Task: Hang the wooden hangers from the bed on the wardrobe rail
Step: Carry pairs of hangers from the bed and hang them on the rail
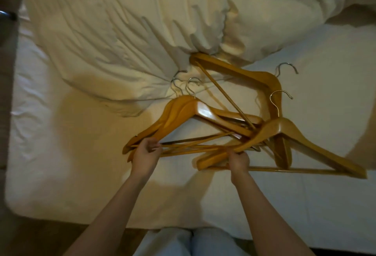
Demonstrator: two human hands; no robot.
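Note:
Several wooden hangers with metal hooks lie in a loose pile on the white bed (pixel 61 164). A stack of hangers (pixel 183 115) sits at the left of the pile, its hooks pointing away from me. My left hand (pixel 145 155) grips the lower left end of that stack. Over to the right, a single hanger (pixel 284 133) lies across the others, and my right hand (pixel 239 161) is closed on its left arm and bottom bar. One more hanger (pixel 244 72) lies farther back, partly tucked under the duvet. The wardrobe rail is out of view.
A crumpled cream duvet (pixel 122 31) covers the far half of the bed, touching the hangers' hooks. The mattress edge runs along the bottom near my legs (pixel 191 241). A dark floor strip and a metal object (pixel 8 14) lie at the left.

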